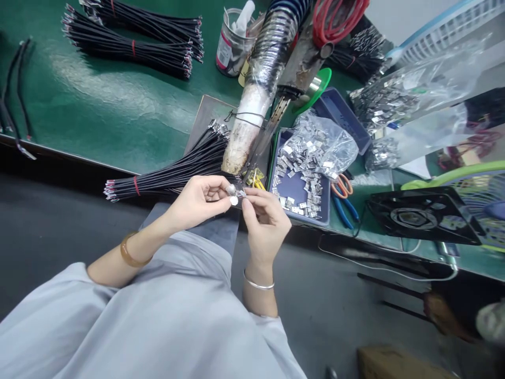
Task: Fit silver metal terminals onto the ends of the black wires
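Observation:
My left hand (201, 199) is closed in a pinch, thumb and index finger together. White and silvery patches cover its fingertips, and what lies between them is too small to make out. Right against them, my right hand (266, 213) pinches a small metal connector (242, 194) between thumb and fingers. Behind the left hand lies a bundle of black cables (177, 171), tied with a red band, stripped ends to the left and metal connectors at the far end. Just above the hands hangs the taped end of a duct hose (246, 118). A soldering iron (272, 123) is mounted beside it.
A purple tray (325, 202) of loose metal connectors stands right of the hands, with pliers (344, 202) beside it. Further right are bagged connectors (390, 100) and a black fan (426, 216). More cable bundles (130, 45) and a jar (232, 45) stand at the back.

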{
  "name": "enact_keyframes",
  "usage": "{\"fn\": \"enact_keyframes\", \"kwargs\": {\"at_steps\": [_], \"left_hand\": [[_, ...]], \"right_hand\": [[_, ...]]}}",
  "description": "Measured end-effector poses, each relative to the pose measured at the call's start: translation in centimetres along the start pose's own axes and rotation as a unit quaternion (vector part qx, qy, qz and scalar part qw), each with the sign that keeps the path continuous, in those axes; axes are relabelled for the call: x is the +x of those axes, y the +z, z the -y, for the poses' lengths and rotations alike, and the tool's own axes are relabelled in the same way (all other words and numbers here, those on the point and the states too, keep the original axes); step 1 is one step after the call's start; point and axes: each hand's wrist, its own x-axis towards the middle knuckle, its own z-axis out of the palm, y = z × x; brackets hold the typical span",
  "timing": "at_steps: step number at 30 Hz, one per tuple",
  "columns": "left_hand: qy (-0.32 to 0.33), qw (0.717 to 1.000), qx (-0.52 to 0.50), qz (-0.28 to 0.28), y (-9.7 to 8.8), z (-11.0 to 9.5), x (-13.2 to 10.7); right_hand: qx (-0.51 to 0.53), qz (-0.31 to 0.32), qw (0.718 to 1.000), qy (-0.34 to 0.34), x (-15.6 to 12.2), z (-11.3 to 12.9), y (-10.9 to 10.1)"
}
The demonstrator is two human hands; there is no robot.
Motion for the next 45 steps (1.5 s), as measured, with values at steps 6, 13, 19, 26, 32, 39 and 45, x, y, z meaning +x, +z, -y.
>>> {"fn": "enact_keyframes", "kwargs": {"at_steps": [6, 13, 19, 26, 32, 39, 45], "left_hand": [[0.037, 0.998, 0.058, 0.004, 0.1, 0.1, -0.2], [0.091, 0.991, 0.098, 0.028, -0.7, 0.4, -0.1], [0.087, 0.987, 0.119, 0.064, -0.8, 0.5, -0.1], [0.056, 0.989, 0.122, 0.056, -0.5, 0.6, -0.4], [0.04, 0.995, 0.083, 0.035, -0.1, 0.8, -0.4], [-0.024, 0.999, -0.004, 0.03, 0.2, 0.5, 0.1], [-0.029, 0.999, -0.007, 0.022, 0.2, 0.3, 0.2]], "right_hand": [[0.087, 0.024, 0.994, 0.055, 0.0, -0.4, 0.1], [0.182, 0.09, 0.975, 0.095, 0.0, -2.4, 0.2], [0.124, 0.04, 0.988, 0.086, -0.4, -1.7, 0.2], [0.088, 0.002, 0.995, 0.045, -0.7, -0.8, 0.5], [-0.055, -0.045, 0.995, -0.07, -1.0, -0.5, 1.0], [-0.125, -0.12, 0.963, -0.206, -1.0, -0.5, 0.4], [-0.113, -0.076, 0.971, -0.198, -0.7, -0.4, 0.1]]}}
